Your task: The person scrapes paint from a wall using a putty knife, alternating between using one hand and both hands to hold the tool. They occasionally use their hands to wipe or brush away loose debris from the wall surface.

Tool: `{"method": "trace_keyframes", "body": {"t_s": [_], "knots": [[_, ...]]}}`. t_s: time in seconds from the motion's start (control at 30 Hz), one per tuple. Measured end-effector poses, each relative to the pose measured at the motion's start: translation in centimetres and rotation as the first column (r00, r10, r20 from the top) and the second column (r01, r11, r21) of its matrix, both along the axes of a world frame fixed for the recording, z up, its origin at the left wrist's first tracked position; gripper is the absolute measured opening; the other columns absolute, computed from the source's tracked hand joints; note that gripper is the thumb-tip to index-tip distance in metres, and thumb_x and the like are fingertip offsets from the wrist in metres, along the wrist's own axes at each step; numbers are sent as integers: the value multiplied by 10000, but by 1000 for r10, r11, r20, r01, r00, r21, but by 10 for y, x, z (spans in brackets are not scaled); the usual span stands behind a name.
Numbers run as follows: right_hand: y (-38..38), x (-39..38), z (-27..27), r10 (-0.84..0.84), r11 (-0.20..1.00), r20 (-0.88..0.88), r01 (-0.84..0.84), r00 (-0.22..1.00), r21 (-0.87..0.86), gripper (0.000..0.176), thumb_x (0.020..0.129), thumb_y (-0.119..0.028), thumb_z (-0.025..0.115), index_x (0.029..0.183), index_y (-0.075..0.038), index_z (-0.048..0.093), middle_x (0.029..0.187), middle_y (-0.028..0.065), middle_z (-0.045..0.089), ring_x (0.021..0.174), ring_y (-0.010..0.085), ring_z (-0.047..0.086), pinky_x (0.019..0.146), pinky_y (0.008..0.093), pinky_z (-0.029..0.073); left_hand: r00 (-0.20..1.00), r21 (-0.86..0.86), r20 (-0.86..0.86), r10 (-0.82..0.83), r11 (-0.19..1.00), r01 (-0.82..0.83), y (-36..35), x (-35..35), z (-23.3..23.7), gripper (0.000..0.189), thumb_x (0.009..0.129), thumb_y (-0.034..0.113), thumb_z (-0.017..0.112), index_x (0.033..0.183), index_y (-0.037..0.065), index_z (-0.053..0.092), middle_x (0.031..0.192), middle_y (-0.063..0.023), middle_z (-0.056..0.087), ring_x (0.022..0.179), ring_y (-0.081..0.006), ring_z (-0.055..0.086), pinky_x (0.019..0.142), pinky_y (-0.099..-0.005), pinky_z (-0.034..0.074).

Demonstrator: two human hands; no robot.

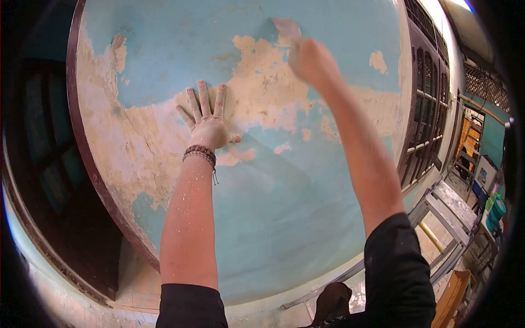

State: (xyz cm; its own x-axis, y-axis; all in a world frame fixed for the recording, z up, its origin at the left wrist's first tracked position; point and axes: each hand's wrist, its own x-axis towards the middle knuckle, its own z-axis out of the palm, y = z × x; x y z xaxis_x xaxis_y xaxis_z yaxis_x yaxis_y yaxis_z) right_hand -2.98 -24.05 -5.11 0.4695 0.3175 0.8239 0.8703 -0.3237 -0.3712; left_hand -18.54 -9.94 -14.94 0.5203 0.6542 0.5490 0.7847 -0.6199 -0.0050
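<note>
Soft, even daylight lies across the wall (284,218), with no hard glare on the blue paint. The brightest spot is the strip of light (458,4) at top right, blown out to white. The left side falls off dark, and the door (49,164) is nearly lost in shadow. There's heavy fisheye here: straight frames bow into curves and a black vignette eats the corners. The left hand (206,123) is crisp and casts barely a shadow. The right hand (311,60) smears with motion blur, as does the scraper (285,31) it grips. The ladder (448,213) looks stretched and soft.
</note>
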Motion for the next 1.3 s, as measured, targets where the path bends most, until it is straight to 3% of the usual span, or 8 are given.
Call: {"method": "trace_keyframes", "body": {"t_s": [0.13, 0.3, 0.53, 0.77, 0.87, 0.97, 1.1, 1.3], "knots": [[0, -17, -69, -4, 999, 106, 8, 994, -42, 344, 878, -110, 493, 1189, -45, 625, 1031, 264, 667, 988, 414, 642, 812, 472, 525, 1000, 15, 10, 8, 1000, -8, 3, 1, 0, 1264, 707, 536, 795, 1547, 294, -118, 1588, -151, -238, 1448, -400, -234, 1103, -673, -113], [16, 4, 27, 18, 1000, 122, -20, 992, 20, 289, 917, -182, 479, 1102, -56, 661, 949, 280, 655, 925, 438, 635, 802, 508, 509, 1000, 41, 13, -27, 999, 27, 10, 2, -3, 1349, 636, 562, 831, 1545, 288, -127, 1577, -186, -247, 1439, -416, -245, 1102, -679, -93], [8, -25, -86, 5, 996, 173, 10, 985, -86, 307, 861, -142, 496, 1057, 12, 677, 986, 253, 680, 935, 431, 651, 814, 485, 527, 999, 50, 40, -35, 998, 33, 14, 2, -5, 1348, 625, 552, 841, 1547, 306, -111, 1580, -184, -239, 1438, -415, -249, 1093, -691, -91], [7, -24, 6, 16, 991, 83, -5, 996, -133, 370, 932, -231, 447, 1228, -103, 629, 970, 241, 670, 953, 421, 635, 832, 482, 510, 998, 51, 32, -56, 997, 54, 14, -1, -4, 1336, 636, 548, 837, 1547, 307, -111, 1581, -183, -236, 1436, -416, -252, 1090, -695, -99], [14, -31, -73, 7, 998, 235, 7, 972, -58, 367, 931, -235, 447, 1221, -115, 636, 973, 234, 674, 970, 413, 632, 836, 480, 506, 997, 70, 54, -59, 996, 55, 15, 0, -6, 1339, 632, 548, 838, 1548, 305, -108, 1583, -179, -234, 1438, -418, -246, 1091, -695, -96], [24, -38, -72, 77, 997, 250, -79, 965, -3, 281, 849, -139, 515, 1006, 30, 677, 907, 272, 673, 891, 437, 649, 772, 493, 523, 998, 78, 47, -29, 997, 25, 15, 0, -3, 1342, 625, 552, 838, 1549, 303, -103, 1588, -171, -228, 1441, -416, -240, 1089, -702, -90], [36, -43, -9, 82, 997, 288, -81, 954, -18, 365, 848, -118, 518, 1177, 14, 607, 894, 271, 673, 885, 437, 649, 753, 499, 523, 997, 51, 54, -58, 997, 55, 12, -1, -2, 1336, 629, 557, 832, 1549, 305, -104, 1587, -161, -234, 1444, -411, -236, 1092, -699, -89], [29, -70, -62, 83, 993, 264, -58, 961, -101, 278, 821, -95, 524, 1024, 33, 663, 881, 281, 669, 856, 434, 655, 740, 492, 527, 995, 57, 63, -80, 996, 76, 14, -3, -6, 1333, 631, 559, 829, 1547, 311, -107, 1588, -154, -238, 1448, -406, -229, 1093, -701, -87]]}}
